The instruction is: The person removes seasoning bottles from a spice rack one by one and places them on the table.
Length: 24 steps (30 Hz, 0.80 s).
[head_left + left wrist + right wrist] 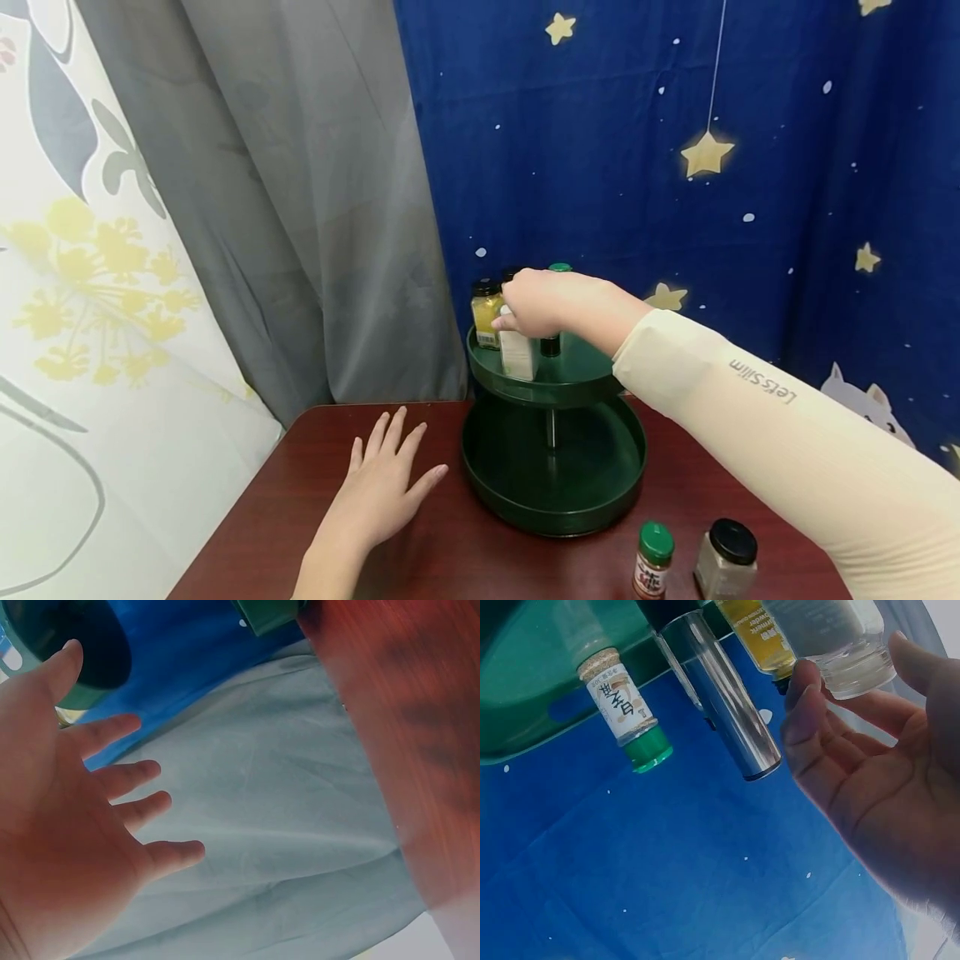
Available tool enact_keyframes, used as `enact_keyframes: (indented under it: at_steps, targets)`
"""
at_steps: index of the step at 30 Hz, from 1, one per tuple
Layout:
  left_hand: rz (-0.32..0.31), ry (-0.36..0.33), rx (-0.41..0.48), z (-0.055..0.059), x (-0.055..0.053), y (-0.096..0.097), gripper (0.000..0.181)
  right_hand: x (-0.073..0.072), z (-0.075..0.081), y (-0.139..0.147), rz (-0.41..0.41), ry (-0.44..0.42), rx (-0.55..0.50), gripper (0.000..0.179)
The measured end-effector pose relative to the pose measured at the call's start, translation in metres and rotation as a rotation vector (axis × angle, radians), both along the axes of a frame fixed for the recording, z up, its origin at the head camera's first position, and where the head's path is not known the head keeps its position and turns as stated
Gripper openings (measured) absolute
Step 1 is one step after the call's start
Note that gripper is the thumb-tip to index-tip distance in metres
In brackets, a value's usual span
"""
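We see the right hand (546, 304) pinching the pale jar (519, 357) near its top, at the near left of the upper tray (573, 393). We judge it stiff, fairly light and slick, perhaps breakable, best held round its neck. Beyond stand a jar of yellow powder (486, 323), a metallic cylinder (724, 701) whose contents we cannot tell, and a bottle of pale seeds (622, 705). Our left hand (381, 493), holding nothing, spreads its fingers left of the stand (555, 523).
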State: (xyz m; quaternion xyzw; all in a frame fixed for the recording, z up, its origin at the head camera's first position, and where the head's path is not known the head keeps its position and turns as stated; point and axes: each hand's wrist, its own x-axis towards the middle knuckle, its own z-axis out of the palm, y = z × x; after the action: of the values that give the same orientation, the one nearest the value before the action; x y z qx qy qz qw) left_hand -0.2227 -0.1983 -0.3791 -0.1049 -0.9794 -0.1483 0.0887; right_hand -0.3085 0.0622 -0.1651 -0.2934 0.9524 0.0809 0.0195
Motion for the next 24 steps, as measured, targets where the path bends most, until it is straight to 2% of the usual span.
enact_keyframes:
  at_steps: [4, 7, 15, 24]
  targets:
    - [0.002, 0.006, 0.0, 0.0003, 0.0001, -0.0002, 0.073, -0.0007, 0.0003, 0.0018, 0.06, -0.017, -0.024, 0.034]
    - [0.006, 0.003, 0.0, 0.0013, -0.0002, -0.0003, 0.074, -0.0003, -0.0006, 0.0026, 0.093, -0.007, -0.037, 0.04]
    - [0.016, -0.03, -0.007, 0.0003, 0.0018, -0.0007, 0.077, 0.0018, -0.0034, 0.005, 0.103, 0.03, -0.063, 0.039]
    - [0.012, -0.027, -0.01, 0.0031, 0.0016, 0.0009, 0.075, 0.0009, -0.0021, 0.0078, 0.126, 0.003, -0.111, 0.039]
